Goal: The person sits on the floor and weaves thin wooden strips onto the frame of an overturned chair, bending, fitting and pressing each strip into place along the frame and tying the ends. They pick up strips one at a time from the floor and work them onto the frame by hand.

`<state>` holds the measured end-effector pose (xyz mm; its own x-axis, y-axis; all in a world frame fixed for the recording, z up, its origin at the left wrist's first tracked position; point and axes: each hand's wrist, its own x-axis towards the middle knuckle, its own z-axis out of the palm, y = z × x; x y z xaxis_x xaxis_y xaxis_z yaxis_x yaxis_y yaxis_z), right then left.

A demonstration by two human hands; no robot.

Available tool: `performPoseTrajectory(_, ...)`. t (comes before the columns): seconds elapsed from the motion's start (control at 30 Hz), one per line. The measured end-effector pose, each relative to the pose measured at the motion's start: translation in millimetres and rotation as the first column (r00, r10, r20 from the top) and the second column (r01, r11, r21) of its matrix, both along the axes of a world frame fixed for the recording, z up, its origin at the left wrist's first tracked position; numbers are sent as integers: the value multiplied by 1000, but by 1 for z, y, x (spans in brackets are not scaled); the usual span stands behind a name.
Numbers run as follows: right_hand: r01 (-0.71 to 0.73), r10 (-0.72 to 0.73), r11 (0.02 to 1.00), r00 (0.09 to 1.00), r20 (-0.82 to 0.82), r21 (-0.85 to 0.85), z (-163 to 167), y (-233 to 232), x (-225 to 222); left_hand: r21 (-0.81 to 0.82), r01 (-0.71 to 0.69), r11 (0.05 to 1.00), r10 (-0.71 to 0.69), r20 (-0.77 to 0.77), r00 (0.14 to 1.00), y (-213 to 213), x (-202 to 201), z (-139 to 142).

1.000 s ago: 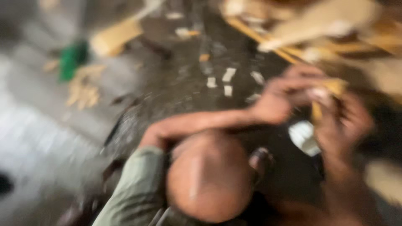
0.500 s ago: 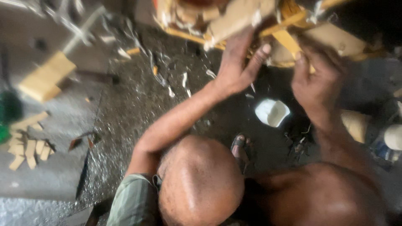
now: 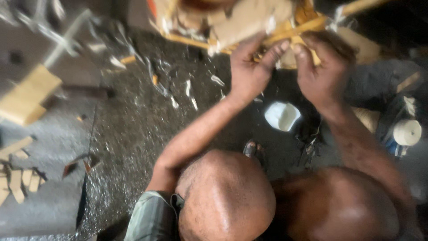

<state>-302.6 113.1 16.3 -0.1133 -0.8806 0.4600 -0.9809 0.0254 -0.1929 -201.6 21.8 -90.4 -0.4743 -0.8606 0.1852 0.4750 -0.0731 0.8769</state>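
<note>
A frame of yellow sticks (image 3: 312, 27) with tan card pieces (image 3: 249, 20) on it lies on the dark floor at the top of the view. My left hand (image 3: 249, 73) reaches up to it, fingertips pressed on a stick under the card. My right hand (image 3: 322, 73) grips the same stick close beside it, fingers curled over. The fingertips of both hands almost meet. My two bare knees (image 3: 227, 196) fill the bottom of the view, the left one with a green short leg (image 3: 149, 218).
A small white bowl (image 3: 282, 116) sits on the floor between my forearms. A pale roll (image 3: 406, 132) stands at the right edge. A wooden block (image 3: 26, 96) and short wood strips (image 3: 15, 178) lie at the left. Pale shavings (image 3: 187, 89) are scattered about.
My hands have come closer together on the stick frame, and the left fingers have slid toward the right hand. The view has shifted slightly and sharpened.
</note>
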Motion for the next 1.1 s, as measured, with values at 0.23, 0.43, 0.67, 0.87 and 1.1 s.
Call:
performPoseTrajectory(0.23,-47,47,990,999,-3,134,9,6,-18,173,31,984,-19,-69,997,2,-7,-6)
performPoseTrajectory(0.43,-36,36,989,999,-3,141,22,-1,-14,133,42,990,6,-335,942,6,-7,-19)
performPoseTrajectory(0.67,-175,175,984,985,9,31,27,5,-14,49,-14,999,30,-343,939,15,-16,-17)
performPoseTrajectory(0.87,-89,59,989,967,248,114,22,13,-19,-186,-82,979,21,-308,951,9,-10,-9)
performPoseTrajectory(1.1,-134,87,989,873,480,63,23,25,-11,-580,-238,779,186,-148,971,-6,-2,-14)
